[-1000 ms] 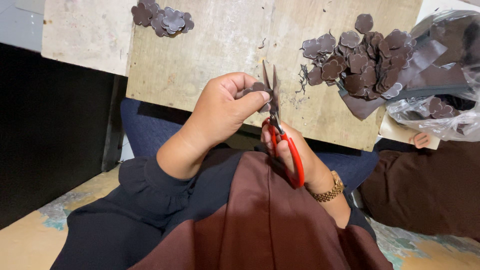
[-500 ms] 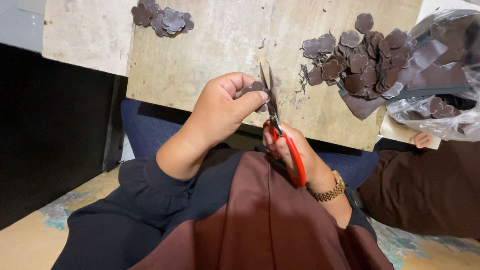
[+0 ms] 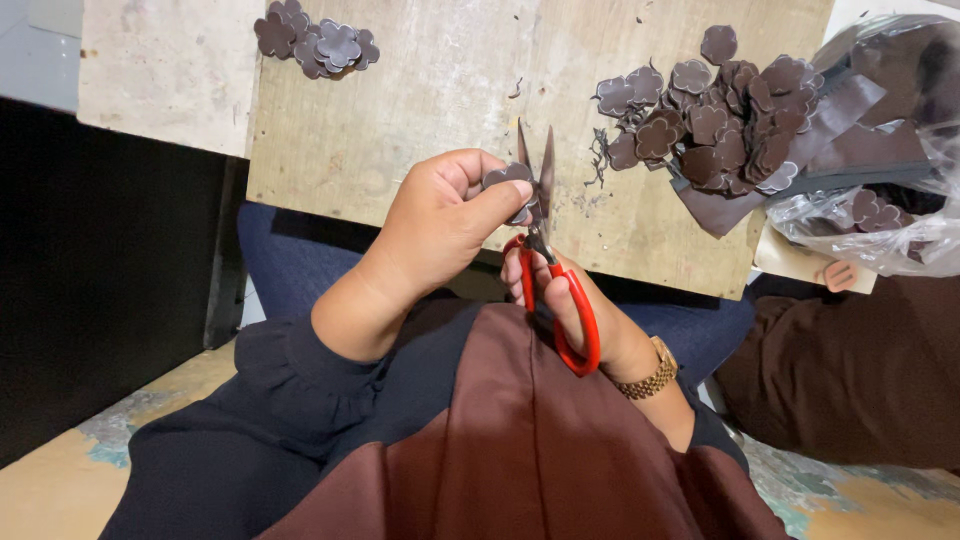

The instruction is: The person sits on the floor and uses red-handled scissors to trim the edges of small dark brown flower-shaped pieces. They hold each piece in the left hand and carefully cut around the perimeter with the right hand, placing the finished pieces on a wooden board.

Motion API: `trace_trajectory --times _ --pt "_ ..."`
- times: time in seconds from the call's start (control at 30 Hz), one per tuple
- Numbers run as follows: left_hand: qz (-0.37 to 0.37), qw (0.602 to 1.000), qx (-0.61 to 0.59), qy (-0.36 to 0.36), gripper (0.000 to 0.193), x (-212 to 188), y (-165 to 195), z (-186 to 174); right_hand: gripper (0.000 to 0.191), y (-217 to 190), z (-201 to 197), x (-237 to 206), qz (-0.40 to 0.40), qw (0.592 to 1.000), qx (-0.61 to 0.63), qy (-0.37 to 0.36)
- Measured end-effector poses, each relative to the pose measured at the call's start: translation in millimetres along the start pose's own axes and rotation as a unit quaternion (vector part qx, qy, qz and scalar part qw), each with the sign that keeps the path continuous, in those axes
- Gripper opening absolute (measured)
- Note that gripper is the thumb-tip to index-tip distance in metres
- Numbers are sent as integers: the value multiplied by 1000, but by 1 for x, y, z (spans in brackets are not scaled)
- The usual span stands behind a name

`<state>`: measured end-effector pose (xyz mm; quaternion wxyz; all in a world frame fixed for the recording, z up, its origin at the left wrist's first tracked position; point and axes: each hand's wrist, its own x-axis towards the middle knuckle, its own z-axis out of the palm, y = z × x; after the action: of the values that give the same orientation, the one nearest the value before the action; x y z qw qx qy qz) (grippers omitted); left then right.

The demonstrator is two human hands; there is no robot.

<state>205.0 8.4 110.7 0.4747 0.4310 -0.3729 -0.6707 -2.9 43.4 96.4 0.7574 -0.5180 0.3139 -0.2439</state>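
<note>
My left hand (image 3: 440,220) pinches a small dark brown flower-shaped cutout (image 3: 505,178) between thumb and fingers. My right hand (image 3: 575,300) grips red-handled scissors (image 3: 545,250), blades pointing up and slightly apart beside the cutout's right edge. Both hands hover over my lap, in front of a wooden board (image 3: 440,100). A gold watch (image 3: 650,375) sits on my right wrist.
A large heap of brown flower cutouts (image 3: 715,120) lies on the board's right side, a smaller heap (image 3: 315,40) at its upper left. A clear plastic bag (image 3: 880,190) with brown strips and cutouts lies at the right. Another person's brown-clothed leg (image 3: 860,380) is at the right.
The scissor blades have shifted slightly against the cutout, and my left hand has turned the piece a little. Otherwise the scene is the same.
</note>
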Motion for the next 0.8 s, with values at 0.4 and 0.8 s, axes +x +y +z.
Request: trace_trajectory --times 0.4,0.8 --pt "-2 1000 14 20 14 1 2 1 75 -3 0 1 -3 1000 7 -4" --pt "11 1000 12 12 13 4 -5 -3 72 -4 -3 1 5 1000 -8 1"
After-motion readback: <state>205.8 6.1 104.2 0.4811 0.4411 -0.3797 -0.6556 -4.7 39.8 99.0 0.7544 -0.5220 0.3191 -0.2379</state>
